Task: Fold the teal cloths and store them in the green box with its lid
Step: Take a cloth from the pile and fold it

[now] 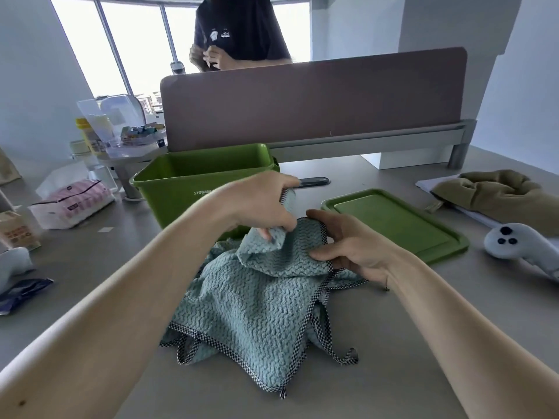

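Currently I log the left hand pinching a lifted fold of the crumpled teal cloths on the bench, the right hand pinching the checked hem, the green box at 11 o'clock of them, and its lid flat at 2 o'clock.

office | desk with partition screen | large windows | colleague opposite

A pink tissue pack lies at the left edge of the desk; clear containers crowd its far left corner; a divider panel lines the far edge; an olive cushion and a plush toy lie at the right edge
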{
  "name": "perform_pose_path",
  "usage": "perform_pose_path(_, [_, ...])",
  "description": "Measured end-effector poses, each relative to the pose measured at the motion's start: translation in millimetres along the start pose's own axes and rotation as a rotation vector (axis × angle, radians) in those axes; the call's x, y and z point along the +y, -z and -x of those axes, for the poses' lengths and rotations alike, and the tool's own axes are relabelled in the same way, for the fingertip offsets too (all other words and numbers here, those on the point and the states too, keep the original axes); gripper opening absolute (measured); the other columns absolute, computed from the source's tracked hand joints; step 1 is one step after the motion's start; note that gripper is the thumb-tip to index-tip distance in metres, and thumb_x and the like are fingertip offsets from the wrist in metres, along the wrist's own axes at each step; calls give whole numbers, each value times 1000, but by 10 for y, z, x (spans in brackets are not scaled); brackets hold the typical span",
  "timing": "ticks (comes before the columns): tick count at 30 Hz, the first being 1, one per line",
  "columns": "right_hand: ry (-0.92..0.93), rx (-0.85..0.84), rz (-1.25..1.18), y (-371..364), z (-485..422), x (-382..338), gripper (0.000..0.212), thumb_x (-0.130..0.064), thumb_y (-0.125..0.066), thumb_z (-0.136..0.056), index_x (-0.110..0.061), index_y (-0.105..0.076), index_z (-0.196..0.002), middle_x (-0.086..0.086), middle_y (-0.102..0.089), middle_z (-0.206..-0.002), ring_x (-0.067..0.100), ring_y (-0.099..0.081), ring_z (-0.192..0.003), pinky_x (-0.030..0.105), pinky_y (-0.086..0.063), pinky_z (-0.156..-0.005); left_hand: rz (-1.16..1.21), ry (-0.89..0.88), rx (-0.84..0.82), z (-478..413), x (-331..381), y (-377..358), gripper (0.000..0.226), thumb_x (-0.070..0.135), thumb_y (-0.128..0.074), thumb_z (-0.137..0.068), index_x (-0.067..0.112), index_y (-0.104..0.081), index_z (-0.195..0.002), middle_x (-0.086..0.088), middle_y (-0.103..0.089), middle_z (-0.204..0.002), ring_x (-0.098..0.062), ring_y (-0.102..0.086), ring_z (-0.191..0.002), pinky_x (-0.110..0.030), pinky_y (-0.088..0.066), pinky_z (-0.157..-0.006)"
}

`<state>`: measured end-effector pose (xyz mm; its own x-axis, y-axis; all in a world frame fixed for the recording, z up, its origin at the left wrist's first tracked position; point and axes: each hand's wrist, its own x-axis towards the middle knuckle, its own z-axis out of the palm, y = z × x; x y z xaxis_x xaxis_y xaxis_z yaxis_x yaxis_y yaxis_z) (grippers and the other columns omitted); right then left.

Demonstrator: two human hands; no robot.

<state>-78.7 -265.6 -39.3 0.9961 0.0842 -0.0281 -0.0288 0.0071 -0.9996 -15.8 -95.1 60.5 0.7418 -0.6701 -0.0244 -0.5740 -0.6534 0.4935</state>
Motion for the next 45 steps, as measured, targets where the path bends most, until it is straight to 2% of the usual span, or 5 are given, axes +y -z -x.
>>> perform_pose_path(7, [20, -107, -56, 98, 60, 2, 53, 27, -39, -86, -16, -60, -109, -5, -71, -79, 8, -68, -65, 21, -51, -51, 167, -67, -164, 17, -49, -222, 100, 50, -79, -71, 41, -21, -152, -2, -43, -152, -18, -75, -72, -27, -59, -66])
perform_pose_path(12, [27, -117, -204, 149, -7, 58, 54, 10, -46, -68, -11, -67, -113, 11, -69, -102, 23, -68, -87, 30, -56, -61, 105, -87, 237, -56, -484, -259, 53, 51, -68, -84, 31, -56, -131, 10, -61, -126, -6, -65, -96, -28, -53, -85])
perform_pose_path(17, [21, -80, -222, 168, -37, 47, 26, -16, -62, -83, -9, -72, -106, 8, -71, -94, 23, -65, -78, 30, -54, -64, 370, 18, 169, -108, -753, -386, 56, 48, -71, -77, 21, -63, -126, 9, -68, -118, -2, -62, -109, -31, -47, -105])
perform_pose_path(39, [312, 345, 10, 10, -87, 16, 24, -35, -69, -81, -14, -78, -89, 6, -77, -95, 16, -68, -91, 40, -51, -92, 804, -103, 71, -105, -727, -240, 15, 24, -74, -74, 14, -63, -78, 2, -72, -75, -8, -67, -70, -18, -52, -62])
perform_pose_path(45, [378, 435, 29, -14, -97, 6, 13, -26, -67, -91, -17, -76, -90, 6, -76, -91, 18, -68, -86, 43, -53, -88, 775, -168, 239, -180, -726, -278, 24, 24, -77, -83, 18, -56, -94, -18, -65, -85, -24, -61, -81, -44, -53, -79])
